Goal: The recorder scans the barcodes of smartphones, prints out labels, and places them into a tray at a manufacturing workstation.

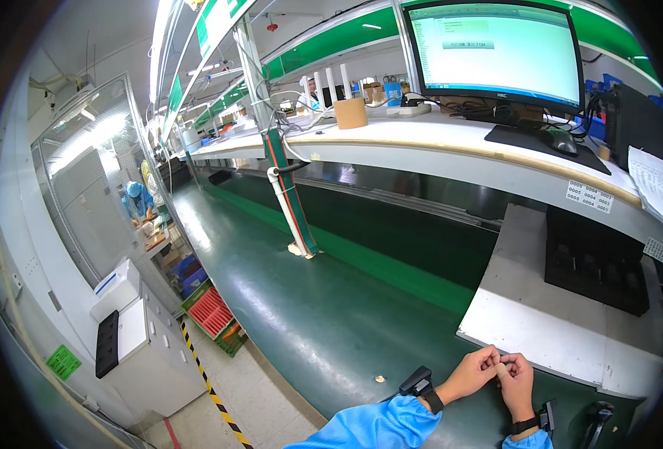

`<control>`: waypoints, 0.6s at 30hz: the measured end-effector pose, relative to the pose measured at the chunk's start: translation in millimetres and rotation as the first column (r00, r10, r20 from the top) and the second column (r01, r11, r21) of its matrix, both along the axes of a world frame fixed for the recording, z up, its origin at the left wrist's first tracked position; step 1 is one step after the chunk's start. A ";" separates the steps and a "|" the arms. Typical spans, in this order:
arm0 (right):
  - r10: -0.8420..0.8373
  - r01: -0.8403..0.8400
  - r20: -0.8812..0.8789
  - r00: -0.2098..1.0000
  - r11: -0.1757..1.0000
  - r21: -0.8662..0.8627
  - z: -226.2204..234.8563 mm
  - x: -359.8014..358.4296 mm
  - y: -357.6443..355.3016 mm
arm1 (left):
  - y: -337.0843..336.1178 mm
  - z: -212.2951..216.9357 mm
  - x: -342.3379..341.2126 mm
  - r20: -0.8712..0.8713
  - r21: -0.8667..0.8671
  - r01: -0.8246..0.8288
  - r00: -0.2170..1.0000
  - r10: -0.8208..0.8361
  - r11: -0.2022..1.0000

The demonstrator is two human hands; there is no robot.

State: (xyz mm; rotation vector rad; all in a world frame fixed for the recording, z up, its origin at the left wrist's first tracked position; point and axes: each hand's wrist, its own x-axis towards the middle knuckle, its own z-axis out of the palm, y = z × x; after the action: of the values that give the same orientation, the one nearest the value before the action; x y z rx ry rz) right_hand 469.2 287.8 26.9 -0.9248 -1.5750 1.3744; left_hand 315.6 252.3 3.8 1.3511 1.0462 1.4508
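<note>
Fingers [496,367] pinched beside white board edge [526,358]

Both forearms wear bright blue sleeves [380,426]; each wrist carries a black strap with a small black device [417,382].

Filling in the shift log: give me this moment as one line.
left hand: fingertips meet right hand | right hand: pinching something too small to tell | both above green conveyor belt, beside white board

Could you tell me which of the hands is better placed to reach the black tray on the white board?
The right hand, probably. Both hands meet over the green belt, fingertips pinched together, but it sits nearer the white board and black tray than the left hand.
</note>
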 end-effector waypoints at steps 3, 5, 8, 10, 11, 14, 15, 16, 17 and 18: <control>-0.001 0.001 0.001 1.000 1.000 -0.010 0.0 -0.2 0.3 | 0.4 -0.7 1.6 0.021 -0.008 -0.001 1.000 0.001 1.000; -0.005 0.005 -0.006 1.000 1.000 -0.009 0.3 0.8 -0.6 | 0.0 -1.2 2.9 0.046 -0.004 0.005 0.999 -0.005 1.000; -0.005 0.005 0.007 1.000 1.000 -0.007 -0.4 1.1 1.1 | 2.8 -2.9 2.5 0.027 0.002 -0.001 1.000 0.001 1.000; 0.000 0.000 0.003 1.000 1.000 0.004 -4.4 1.8 1.0 | 0.2 -2.4 2.4 0.028 0.001 0.002 1.000 -0.002 1.000; -0.002 0.002 0.005 1.000 1.000 0.002 -4.8 1.7 0.8 | -0.7 -1.6 1.4 0.030 -0.001 0.003 1.000 -0.003 1.000; 0.009 -0.009 0.025 1.000 1.000 0.010 -4.4 2.2 2.2 | 0.7 -3.0 0.6 -0.006 -0.012 -0.008 1.000 0.008 1.000; 0.011 -0.011 0.018 1.000 1.000 0.009 -4.9 1.3 2.3 | 0.9 -3.9 0.3 0.001 -0.002 -0.009 1.000 0.009 1.000; 0.013 -0.013 0.010 1.000 1.000 0.008 -5.0 1.0 2.0 | 0.9 -4.7 0.5 0.007 0.007 -0.010 1.000 0.010 1.000; 0.012 -0.012 0.011 1.000 1.000 0.008 -4.4 1.3 1.4 | 0.9 -5.4 1.2 0.008 0.007 -0.010 1.000 0.010 1.000; 0.011 -0.011 0.011 1.000 1.000 0.003 -3.8 1.9 0.9 | 0.6 -4.6 1.9 0.020 0.016 -0.007 1.000 0.007 1.000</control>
State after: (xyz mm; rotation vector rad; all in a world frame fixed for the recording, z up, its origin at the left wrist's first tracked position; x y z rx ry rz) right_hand 471.1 288.7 23.1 -0.9249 -1.5926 1.3757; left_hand 317.5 252.8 -0.9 1.3427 1.0292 1.4783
